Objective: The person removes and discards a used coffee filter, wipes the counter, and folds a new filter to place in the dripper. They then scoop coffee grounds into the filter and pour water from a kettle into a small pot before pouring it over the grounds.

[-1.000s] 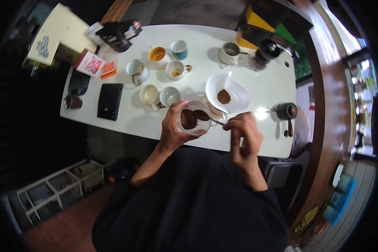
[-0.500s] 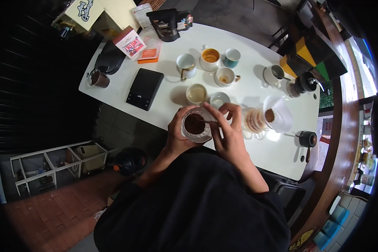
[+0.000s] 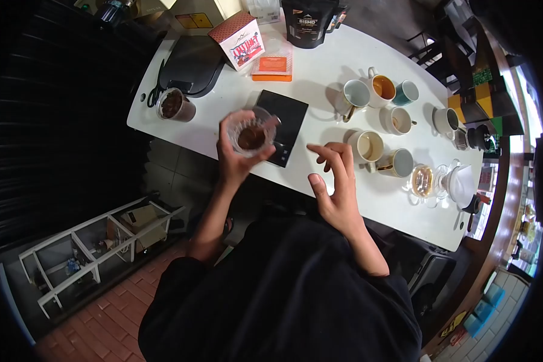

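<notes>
My left hand [image 3: 230, 158] is wrapped round a transparent cup [image 3: 264, 143] with dark brown coffee grounds [image 3: 251, 137] in it. A thin flat piece, perhaps a spoon handle, sticks out at the cup's right side. The cup hovers over the left edge of a black scale [image 3: 291, 114] and hides part of it. My right hand [image 3: 339, 196] is open and holds nothing, its fingers apart above the table edge. Nearest to it stand a cream cup [image 3: 369, 146] and a grey-white mug [image 3: 398, 163].
A second cup with dark contents [image 3: 178, 106] stands at the left, near a black flat device [image 3: 193, 66]. Several mugs, among them an orange-lined one [image 3: 383, 88], stand right of the scale. Farther right are a glass server [image 3: 423, 181] and a paper-lined dripper [image 3: 461, 186].
My left hand has carried the cup leftward to the scale. My right hand has come away from the cup and opened. The camera view has turned left.
</notes>
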Tool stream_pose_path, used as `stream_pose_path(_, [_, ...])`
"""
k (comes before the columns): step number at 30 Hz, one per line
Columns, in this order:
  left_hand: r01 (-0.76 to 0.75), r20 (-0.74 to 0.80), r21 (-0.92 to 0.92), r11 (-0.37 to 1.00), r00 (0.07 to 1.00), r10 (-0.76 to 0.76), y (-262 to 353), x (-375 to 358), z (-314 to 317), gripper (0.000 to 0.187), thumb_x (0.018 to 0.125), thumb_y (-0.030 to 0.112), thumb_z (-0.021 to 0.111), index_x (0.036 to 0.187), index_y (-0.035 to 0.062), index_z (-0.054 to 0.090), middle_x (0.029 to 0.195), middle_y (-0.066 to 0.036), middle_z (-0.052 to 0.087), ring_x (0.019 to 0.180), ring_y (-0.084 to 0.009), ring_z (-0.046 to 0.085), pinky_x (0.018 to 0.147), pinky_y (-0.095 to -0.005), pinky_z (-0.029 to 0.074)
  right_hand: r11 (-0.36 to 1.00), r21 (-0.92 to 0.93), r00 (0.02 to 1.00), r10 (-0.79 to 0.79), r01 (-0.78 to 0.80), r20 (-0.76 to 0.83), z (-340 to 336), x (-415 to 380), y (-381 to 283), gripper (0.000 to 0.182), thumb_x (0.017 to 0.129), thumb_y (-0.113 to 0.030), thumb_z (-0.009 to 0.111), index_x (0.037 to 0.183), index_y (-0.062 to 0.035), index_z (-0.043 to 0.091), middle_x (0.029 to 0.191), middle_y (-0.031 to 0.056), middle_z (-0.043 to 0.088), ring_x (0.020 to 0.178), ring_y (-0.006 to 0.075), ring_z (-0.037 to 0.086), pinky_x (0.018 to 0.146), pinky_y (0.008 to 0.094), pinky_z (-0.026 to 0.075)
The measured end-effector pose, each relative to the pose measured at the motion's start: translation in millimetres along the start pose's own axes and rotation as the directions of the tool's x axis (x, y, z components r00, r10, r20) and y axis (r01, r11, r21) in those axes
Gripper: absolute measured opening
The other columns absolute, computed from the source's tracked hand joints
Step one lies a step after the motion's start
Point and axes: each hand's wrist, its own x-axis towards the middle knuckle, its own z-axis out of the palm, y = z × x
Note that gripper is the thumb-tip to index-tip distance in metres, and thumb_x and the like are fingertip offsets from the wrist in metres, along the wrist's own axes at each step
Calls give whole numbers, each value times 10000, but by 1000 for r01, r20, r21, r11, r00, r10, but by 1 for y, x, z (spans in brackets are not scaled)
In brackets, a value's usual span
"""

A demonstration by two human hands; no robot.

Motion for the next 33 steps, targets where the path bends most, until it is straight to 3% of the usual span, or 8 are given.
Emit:
stream_pose_path(1, [3,7,-7,1000,1000,-3,-13,11,-9,842,676,250,955,1321,10,470,1271,-133,584,1147,-243,605,1012,-369,491,999,-29,1000,24,-24,-3,6,0,0,364,937,-133,663,1272,-13,586,1136,163,479,994,311,543,909,395,465])
stream_pose_path(2, [7,-25,11,1000,1000,-7,-25,22,-15,839,698,234,936,1337,7,441,1287,-144,574,1179,-245,585,1044,-372,470,999,-30,996,30,-33,-90,15,1,-5,174,934,-70,649,1088,3,612,1014,146,529,912,307,558,843,383,472])
stream_pose_path(6, [-28,-100,74,997,994,36,-59,58,-29,803,723,188,910,1331,-7,423,1268,-163,584,1163,-249,588,1029,-374,481,992,-58,985,100,-109,-142,30,-5,4,124,913,0,655,889,10,534,822,122,537,796,296,540,735,377,454])
stream_pose_path(14, [-24,-126,111,994,991,38,-109,85,-32,835,712,176,916,1344,-12,404,1281,-172,589,1170,-255,587,1050,-383,467,983,-98,979,141,-157,-150,36,-7,-1,176,898,-6,681,826,6,521,772,103,532,748,277,520,684,386,438])
stream_pose_path(24, [-8,-99,109,994,995,19,-120,94,-33,817,725,185,912,1342,-1,410,1274,-151,591,1189,-245,574,1062,-379,452,984,-68,963,144,-164,-229,20,-13,-3,189,903,-11,681,807,7,519,746,104,518,702,270,505,645,362,422])
stream_pose_path(27, [-20,-53,123,992,998,26,-144,94,-40,865,734,192,914,1386,5,376,1358,-166,524,1247,-250,536,1097,-366,409,984,-51,957,156,-173,-245,11,-18,-1,196,912,-20,676,806,8,513,747,108,515,702,274,506,643,364,421])
stream_pose_path(31, [-13,-210,241,970,975,66,-104,72,-34,991,776,211,877,1504,26,231,1407,-191,474,1314,-298,466,1109,-463,330,992,-41,959,103,-118,-264,-7,-27,2,201,925,-29,665,807,8,506,753,111,513,691,286,501,634,371,418])
stream_pose_path(33, [-4,-301,345,939,947,115,-82,39,-37,874,873,245,786,1508,34,223,1405,-167,472,1303,-307,464,1098,-453,331,992,-53,945,89,-111,-314,-20,-34,2,200,932,-33,657,806,4,506,754,107,509,682,271,495,630,369,418])
